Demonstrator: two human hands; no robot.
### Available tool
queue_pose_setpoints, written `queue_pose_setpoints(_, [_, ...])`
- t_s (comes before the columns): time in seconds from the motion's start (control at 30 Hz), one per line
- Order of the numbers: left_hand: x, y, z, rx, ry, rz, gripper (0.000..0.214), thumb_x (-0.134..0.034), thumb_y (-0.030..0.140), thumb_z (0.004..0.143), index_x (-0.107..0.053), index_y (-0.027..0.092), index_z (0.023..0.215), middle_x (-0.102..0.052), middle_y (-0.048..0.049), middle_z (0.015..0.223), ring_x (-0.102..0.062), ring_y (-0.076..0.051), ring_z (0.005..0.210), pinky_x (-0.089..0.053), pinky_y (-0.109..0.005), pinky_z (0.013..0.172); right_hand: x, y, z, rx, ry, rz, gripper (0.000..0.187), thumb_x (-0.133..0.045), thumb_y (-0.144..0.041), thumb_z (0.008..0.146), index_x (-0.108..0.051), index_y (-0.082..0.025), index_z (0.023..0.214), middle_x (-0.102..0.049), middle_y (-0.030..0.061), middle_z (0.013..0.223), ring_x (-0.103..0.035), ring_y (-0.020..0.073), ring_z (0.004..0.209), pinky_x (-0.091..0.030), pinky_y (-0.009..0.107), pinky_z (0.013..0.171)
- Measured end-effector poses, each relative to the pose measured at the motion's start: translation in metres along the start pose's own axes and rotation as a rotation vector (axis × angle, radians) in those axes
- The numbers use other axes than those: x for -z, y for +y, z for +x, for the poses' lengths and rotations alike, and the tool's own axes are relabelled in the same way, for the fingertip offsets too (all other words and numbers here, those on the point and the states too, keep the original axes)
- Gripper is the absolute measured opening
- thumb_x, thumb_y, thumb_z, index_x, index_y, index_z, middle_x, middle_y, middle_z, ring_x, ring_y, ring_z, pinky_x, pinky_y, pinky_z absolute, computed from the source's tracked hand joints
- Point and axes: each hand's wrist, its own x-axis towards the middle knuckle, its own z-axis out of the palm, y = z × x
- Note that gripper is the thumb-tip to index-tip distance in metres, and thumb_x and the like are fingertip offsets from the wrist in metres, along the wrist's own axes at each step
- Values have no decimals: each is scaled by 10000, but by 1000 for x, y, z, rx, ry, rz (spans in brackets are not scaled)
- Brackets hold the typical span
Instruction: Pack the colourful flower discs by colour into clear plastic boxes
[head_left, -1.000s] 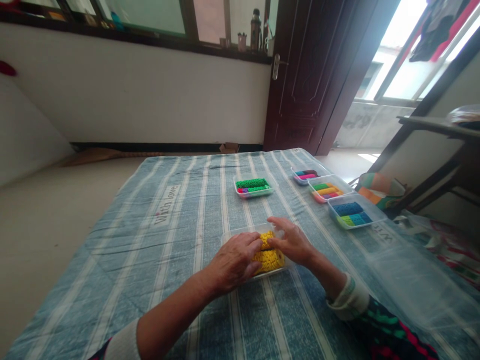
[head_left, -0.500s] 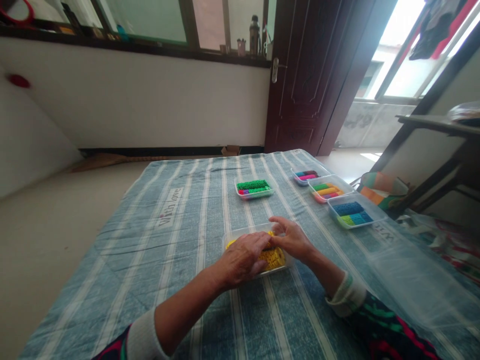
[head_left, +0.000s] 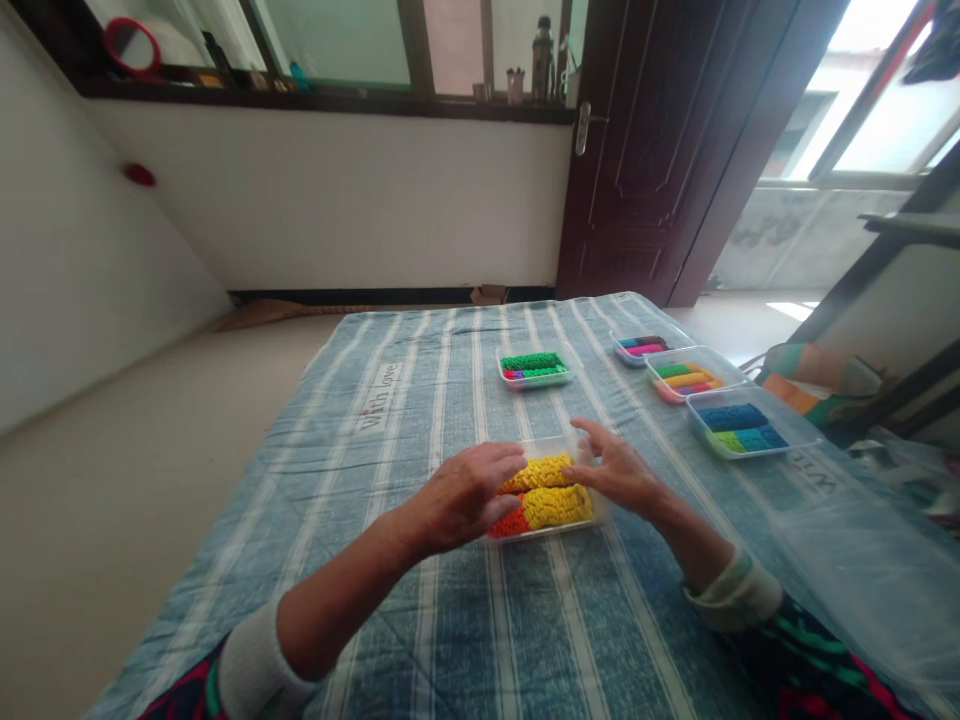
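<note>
A clear plastic box (head_left: 553, 443) lies on the striped cloth in front of me. Two rolls of textured, knitted-looking pieces lie side by side in it: a yellow roll (head_left: 546, 472) behind, and in front a yellow roll (head_left: 561, 507) with an orange part (head_left: 510, 520) at its left end. My left hand (head_left: 466, 497), fingers apart, is over the box's left end and hides part of it. At the right end is my right hand (head_left: 619, 474), thumb and fingers spread, close to the box's edge. Neither hand grips anything; whether the fingertips touch the rolls I cannot tell.
Farther back stands a box with green rolls (head_left: 534, 367). On the right are boxes with pink and dark rolls (head_left: 643, 346), green and orange rolls (head_left: 684, 378), and blue rolls (head_left: 731, 415). Clear lids (head_left: 862, 585) lie at the right. A striped cloth (head_left: 360, 560) covers the table.
My hands have moved apart from over the middle of the box to its two ends, uncovering the yellow and orange rolls. The whole view has shifted, so the scene sits farther right.
</note>
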Motion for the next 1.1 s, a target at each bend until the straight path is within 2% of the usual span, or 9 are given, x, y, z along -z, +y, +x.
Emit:
queue_pose_setpoints(0.07, [2,6,-6,-22,-50,7,268,-594,144,833,-631,162,1098,-660,-104,1193,-616,-238,1103,-495,-421,962,1,-1,-2,1,2,-20,787,-753,-386,649,-498,-192,1368,-658,79,1030,-619,219,908,-477,388,864])
queue_pose_setpoints(0.13, [-1,17,-8,-32,-87,-20,248,-600,167,845,-634,155,1091,-681,-101,1136,-636,-236,1055,-503,-415,942,2,-1,-4,2,5,-20,775,-742,-397,665,-495,-195,1372,-656,88,1066,-623,224,925,-481,396,871])
queue_pose_setpoints(0.33, [-21,46,-4,47,-84,-71,501,-653,436,825,-550,130,1207,-633,-157,1209,-598,-306,1114,-483,-488,959,1,-4,-10,38,-13,-5,810,-763,-364,631,-488,-184,1371,-673,92,1082,-635,247,963,-472,432,921])
queue_pose_setpoints(0.47, [-33,50,-7,49,-89,-37,531,-692,281,789,-500,107,1252,-575,-181,1290,-541,-314,1195,-435,-488,1025,2,-10,-13,65,-44,-37,809,-758,-270,600,-499,-182,1361,-660,100,1136,-615,273,1054,-449,451,969])
queue_pose_setpoints(0.57, [-38,47,-10,44,-97,-22,481,-667,172,768,-505,121,1218,-581,-169,1274,-540,-314,1191,-444,-488,1003,3,-13,-14,60,-52,-55,770,-739,-245,607,-518,-172,1341,-661,103,1135,-607,278,1078,-439,460,984])
queue_pose_setpoints(0.67, [-42,46,-12,31,-75,-30,445,-633,157,771,-505,150,1198,-591,-154,1255,-549,-306,1172,-455,-484,977,3,-14,-14,56,-43,-52,766,-739,-241,606,-520,-190,1338,-669,92,1122,-606,279,1083,-440,468,981])
queue_pose_setpoints(0.8, [-45,49,-8,36,-22,-27,501,-609,172,767,-470,157,1248,-569,-166,1286,-538,-318,1184,-457,-494,964,2,-11,-14,52,-43,-50,781,-731,-257,617,-497,-185,1358,-662,98,1151,-598,288,1104,-436,476,988])
queue_pose_setpoints(0.97, [-49,62,1,69,-65,6,485,-561,159,777,-465,122,1251,-568,-181,1292,-535,-332,1201,-453,-513,972,-2,0,-13,80,-61,-63,780,-704,-298,653,-458,-184,1385,-615,122,1260,-579,296,1149,-418,499,1012])
queue_pose_setpoints(1.1, [-50,66,-7,69,-48,82,459,-488,142,822,-453,96,1277,-538,-205,1349,-503,-336,1259,-436,-521,1013,-3,4,-13,103,-53,-77,754,-688,-322,678,-455,-204,1385,-597,120,1296,-557,300,1191,-407,505,1027])
